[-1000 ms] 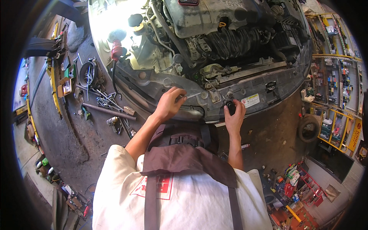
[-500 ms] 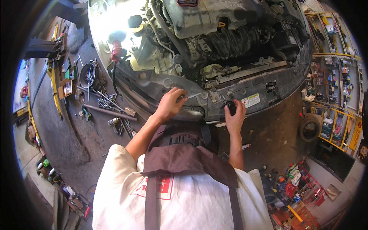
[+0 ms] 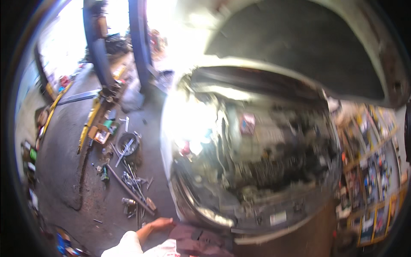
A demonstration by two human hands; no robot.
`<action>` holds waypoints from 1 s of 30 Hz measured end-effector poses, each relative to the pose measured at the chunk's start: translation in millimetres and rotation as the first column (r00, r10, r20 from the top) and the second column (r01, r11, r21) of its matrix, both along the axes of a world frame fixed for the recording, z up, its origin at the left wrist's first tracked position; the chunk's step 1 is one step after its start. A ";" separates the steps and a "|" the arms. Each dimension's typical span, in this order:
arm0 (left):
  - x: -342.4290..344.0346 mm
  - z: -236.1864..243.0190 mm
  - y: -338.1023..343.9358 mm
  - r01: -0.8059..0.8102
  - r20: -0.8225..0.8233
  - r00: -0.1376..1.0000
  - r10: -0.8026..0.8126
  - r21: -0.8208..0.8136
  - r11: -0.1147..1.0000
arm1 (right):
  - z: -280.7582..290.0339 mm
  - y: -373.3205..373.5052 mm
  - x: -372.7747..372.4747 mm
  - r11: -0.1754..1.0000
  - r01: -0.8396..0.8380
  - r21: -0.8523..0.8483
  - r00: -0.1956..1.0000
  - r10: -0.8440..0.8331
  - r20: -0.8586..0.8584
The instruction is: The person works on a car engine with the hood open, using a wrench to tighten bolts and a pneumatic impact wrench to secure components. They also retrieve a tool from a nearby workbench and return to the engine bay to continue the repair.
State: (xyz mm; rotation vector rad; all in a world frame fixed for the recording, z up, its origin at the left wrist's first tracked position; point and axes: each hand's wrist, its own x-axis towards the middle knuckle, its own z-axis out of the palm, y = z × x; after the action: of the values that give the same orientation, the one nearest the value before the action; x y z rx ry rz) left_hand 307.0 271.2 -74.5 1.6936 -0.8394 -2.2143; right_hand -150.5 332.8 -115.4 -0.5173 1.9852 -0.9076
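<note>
My left hand (image 3: 162, 223) is low in the view, beside the dark apron (image 3: 201, 240) at my waist. Motion blur smears its fingers, so whether it holds anything does not show. Nothing of my right hand is visible. Ahead of me lies the open engine bay (image 3: 265, 167) of a car, itself blurred. A bright work lamp (image 3: 195, 143) glares at its left side. On top of the engine lies a small reddish flat object (image 3: 247, 124), too smeared to name.
The raised hood (image 3: 299, 51) hangs over the bay. Left on the floor are a long pipe (image 3: 128, 188), several metal tools, a round pan (image 3: 128, 145) and a cardboard box (image 3: 100, 135). Blue lift posts (image 3: 139, 43) stand behind. Loaded shelves (image 3: 372, 175) line the right.
My view has swung up and to the left, showing the hood and lift posts. My left hand has gone from the car's front edge to my waist. My right hand, holding a dark object earlier, has left view.
</note>
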 end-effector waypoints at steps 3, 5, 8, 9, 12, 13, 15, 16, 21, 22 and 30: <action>22.9 -48.0 28.5 0.060 0.186 0.980 -0.072 0.071 0.996 | -3.4 -43.7 10.2 0.993 -0.113 0.029 0.993 0.112 0.031; 30.4 -73.2 38.9 0.121 0.227 0.964 -0.137 0.085 0.989 | 1.3 -56.1 15.4 0.983 -0.179 0.049 0.984 0.179 0.019; 29.9 -101.0 47.7 0.234 0.244 0.937 -0.252 0.102 0.967 | 9.4 -54.5 19.4 0.957 -0.274 0.098 0.961 0.277 -0.015; 27.8 -108.4 49.5 0.272 0.242 0.925 -0.292 0.112 0.956 | 10.9 -51.3 19.6 0.946 -0.301 0.118 0.952 0.306 -0.028; 21.0 -127.7 55.4 0.365 0.233 0.892 -0.387 0.134 0.921 | 10.0 -35.3 17.7 0.913 -0.366 0.182 0.924 0.380 -0.046; 18.7 -133.6 59.1 0.393 0.234 0.879 -0.415 0.137 0.909 | 9.6 -29.8 13.5 0.901 -0.380 0.208 0.916 0.398 -0.051; 14.3 -144.0 66.9 0.438 0.237 0.855 -0.462 0.150 0.886 | 10.4 -13.5 1.7 0.869 -0.416 0.267 0.896 0.442 -0.046; 13.0 -147.8 71.7 0.463 0.237 0.840 -0.488 0.156 0.873 | 12.4 -4.0 -6.0 0.847 -0.441 0.296 0.881 0.471 -0.037; 3.1 -137.8 71.9 0.605 0.392 0.688 -0.611 0.155 0.781 | 26.8 45.4 -41.8 0.951 -0.303 -0.060 0.905 0.307 0.294; -0.4 -130.0 66.0 0.627 0.519 0.612 -0.596 0.140 0.766 | 23.0 59.3 -39.3 0.976 -0.216 -0.020 0.892 0.206 0.402; -41.3 -74.8 67.5 0.242 -0.323 0.935 -0.146 0.280 0.929 | -30.0 188.0 -24.6 0.993 -0.085 0.077 0.793 0.021 0.608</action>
State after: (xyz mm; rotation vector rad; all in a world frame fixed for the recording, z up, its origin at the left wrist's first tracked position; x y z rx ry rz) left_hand 265.7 338.7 -149.3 1.3848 -0.6271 -2.7796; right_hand -175.0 520.9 -145.4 -0.1797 1.4044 -0.8045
